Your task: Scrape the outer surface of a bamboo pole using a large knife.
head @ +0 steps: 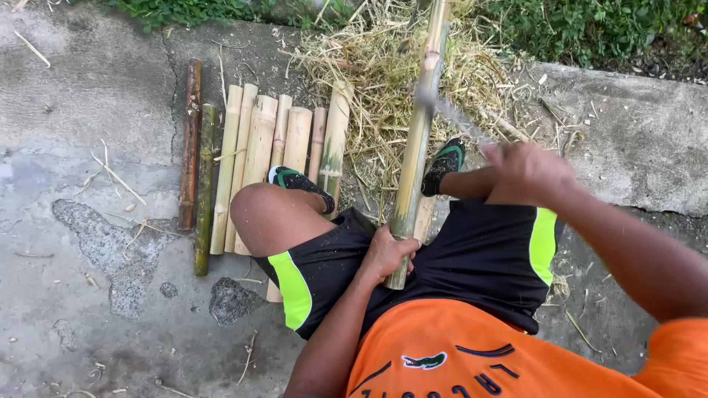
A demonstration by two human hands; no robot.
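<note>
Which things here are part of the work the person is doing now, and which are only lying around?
In use:
- bamboo pole, gripped near its lower end by the left hand
- blade, blurred, swung by the right hand against the pole

Lying about:
- row of cut bamboo pieces on the concrete
- dark stick beside them
- pile of dry shavings
- grass at the edge

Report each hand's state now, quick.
Left hand: closed around the lower end of the upright bamboo pole.
Right hand: closed on a blurred blade that meets the pole.
</note>
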